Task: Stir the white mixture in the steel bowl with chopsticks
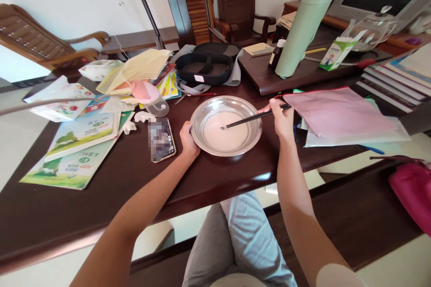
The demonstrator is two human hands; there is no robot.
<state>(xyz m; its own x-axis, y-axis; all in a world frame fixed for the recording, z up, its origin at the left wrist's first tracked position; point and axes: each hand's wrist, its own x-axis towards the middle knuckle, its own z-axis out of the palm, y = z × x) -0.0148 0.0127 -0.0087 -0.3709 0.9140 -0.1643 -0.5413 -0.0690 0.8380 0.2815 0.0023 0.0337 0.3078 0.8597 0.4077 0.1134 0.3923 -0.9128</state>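
Note:
A round metal basin (249, 141) stands on the dark wooden table, with a whitish liquid (215, 136) in its bottom. My left hand (189, 140) grips the basin's left rim, fingers partly hidden under its edge. In my right hand (282, 117), fingers closed, is a pair of dark chopsticks (249, 120) slanting down to the left. Their tips reach the surface of the liquid near the middle of the basin. Left of my left hand lies a phone (166, 143) with its screen lit and partly blurred out.
Booklets (81, 136), tissue packs and a pink-topped cup (148, 96) crowd the left. Behind the basin sits an open black case (204, 65). A pink zip pouch (343, 110) lies right, below a tall green thermos (305, 31). The table's front edge (202, 199) is close to my lap.

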